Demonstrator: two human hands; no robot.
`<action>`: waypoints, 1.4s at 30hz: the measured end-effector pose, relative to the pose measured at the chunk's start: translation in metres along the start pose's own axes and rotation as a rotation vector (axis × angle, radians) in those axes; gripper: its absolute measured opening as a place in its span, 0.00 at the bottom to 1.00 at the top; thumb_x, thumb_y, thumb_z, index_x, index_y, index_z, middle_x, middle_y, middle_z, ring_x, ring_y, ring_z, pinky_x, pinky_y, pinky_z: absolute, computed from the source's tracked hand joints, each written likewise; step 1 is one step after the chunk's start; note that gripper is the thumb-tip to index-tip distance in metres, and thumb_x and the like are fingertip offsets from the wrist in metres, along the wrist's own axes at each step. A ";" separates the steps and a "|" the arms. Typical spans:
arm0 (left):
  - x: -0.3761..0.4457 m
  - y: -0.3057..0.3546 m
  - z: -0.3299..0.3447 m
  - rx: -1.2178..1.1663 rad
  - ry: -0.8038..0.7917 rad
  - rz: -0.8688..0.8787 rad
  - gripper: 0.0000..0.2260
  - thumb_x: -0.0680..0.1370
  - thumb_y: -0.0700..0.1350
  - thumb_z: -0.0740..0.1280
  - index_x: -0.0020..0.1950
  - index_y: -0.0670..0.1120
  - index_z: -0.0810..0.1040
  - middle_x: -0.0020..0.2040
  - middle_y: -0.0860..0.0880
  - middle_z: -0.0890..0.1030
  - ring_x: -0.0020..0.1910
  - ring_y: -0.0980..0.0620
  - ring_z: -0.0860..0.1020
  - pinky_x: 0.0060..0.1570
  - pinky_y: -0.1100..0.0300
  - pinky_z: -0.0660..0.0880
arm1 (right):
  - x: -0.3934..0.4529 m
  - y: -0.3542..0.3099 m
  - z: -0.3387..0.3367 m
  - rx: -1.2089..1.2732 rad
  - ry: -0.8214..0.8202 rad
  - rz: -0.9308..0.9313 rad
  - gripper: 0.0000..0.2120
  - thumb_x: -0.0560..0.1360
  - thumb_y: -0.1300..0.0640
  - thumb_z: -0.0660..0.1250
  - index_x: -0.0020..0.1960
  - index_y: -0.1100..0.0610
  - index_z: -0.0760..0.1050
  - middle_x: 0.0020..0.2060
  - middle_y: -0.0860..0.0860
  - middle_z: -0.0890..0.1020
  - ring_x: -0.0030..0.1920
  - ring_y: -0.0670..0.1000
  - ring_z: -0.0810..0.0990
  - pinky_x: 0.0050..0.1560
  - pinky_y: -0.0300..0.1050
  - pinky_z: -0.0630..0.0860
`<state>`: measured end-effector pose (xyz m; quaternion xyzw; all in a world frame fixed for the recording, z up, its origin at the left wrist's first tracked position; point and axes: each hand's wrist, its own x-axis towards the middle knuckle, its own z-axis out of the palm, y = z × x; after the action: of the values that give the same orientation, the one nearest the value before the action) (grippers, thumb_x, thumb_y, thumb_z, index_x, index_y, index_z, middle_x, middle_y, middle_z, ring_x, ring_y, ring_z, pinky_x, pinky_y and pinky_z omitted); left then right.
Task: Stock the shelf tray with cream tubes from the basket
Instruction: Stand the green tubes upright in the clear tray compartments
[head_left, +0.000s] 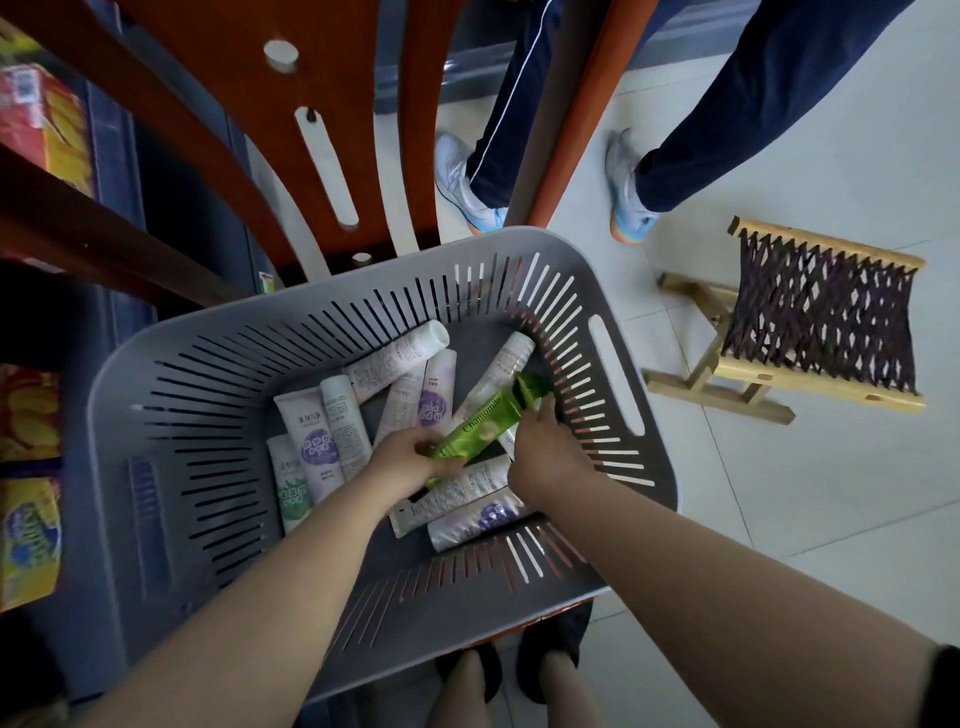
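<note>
floor: pale tiled floor (779, 519), shop aisle, view straight down.
shelving: dark shelf unit (119, 156) along left side, snack packs (31, 540) on it, red and yellow. Can't pick out the shelf tray in this view.
chair: orange-brown plastic chair (291, 130) with slotted back, beyond the basket's far edge.
basket: grey slotted plastic basket (171, 415) in front of me, oblong handle cut-out in its right wall.
contents: white cream tubes (311, 441) with purple or green labels lie loose on the basket floor, mostly crossing each other, spread from the left-centre to the far right corner; two more lie by the near wall under my hands.
green tube: green tube (480, 423) marked "Chamomile", tilted, lower end toward me, upper end toward the basket's right wall, held above the white ones.
left hand: my left hand (410, 452) grips the green tube's lower end, fingers curled round it.
right hand: my right hand (540, 441) is at the tube's upper part, fingers curled down near it; can't tell whether it actually grips the tube or a white one beneath.
stool: small wooden stool (810, 332) with dark woven seat, on the floor right of the basket, well apart.
bystander: another person's legs in navy trousers (769, 93) and pale trainers (462, 182) beyond the basket's far edge.
my feet: dark shoes (550, 654) just below the basket's near edge.
</note>
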<state>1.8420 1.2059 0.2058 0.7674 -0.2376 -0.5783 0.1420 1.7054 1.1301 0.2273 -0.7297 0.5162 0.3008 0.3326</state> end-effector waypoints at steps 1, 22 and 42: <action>0.000 0.000 0.000 -0.029 0.006 0.013 0.18 0.72 0.46 0.72 0.61 0.45 0.76 0.58 0.48 0.76 0.56 0.50 0.73 0.51 0.61 0.66 | 0.001 -0.001 -0.001 0.014 0.010 -0.014 0.28 0.74 0.65 0.62 0.72 0.63 0.56 0.76 0.61 0.43 0.70 0.63 0.63 0.66 0.51 0.66; 0.015 -0.022 0.011 -0.491 0.030 -0.057 0.14 0.75 0.36 0.69 0.59 0.41 0.71 0.43 0.47 0.80 0.39 0.50 0.79 0.56 0.51 0.74 | 0.031 -0.003 0.013 -0.061 0.104 0.161 0.34 0.76 0.63 0.63 0.75 0.63 0.47 0.71 0.62 0.60 0.71 0.61 0.61 0.67 0.52 0.65; -0.174 0.049 -0.054 -0.816 0.274 0.094 0.14 0.77 0.32 0.63 0.57 0.48 0.71 0.44 0.46 0.79 0.39 0.48 0.77 0.43 0.54 0.74 | -0.134 -0.049 -0.106 0.419 0.109 -0.330 0.13 0.75 0.60 0.64 0.58 0.58 0.71 0.46 0.56 0.80 0.45 0.55 0.77 0.43 0.45 0.73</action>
<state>1.8457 1.2538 0.3884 0.7065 -0.0031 -0.5105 0.4902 1.7244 1.1322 0.4041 -0.7343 0.4586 0.0895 0.4923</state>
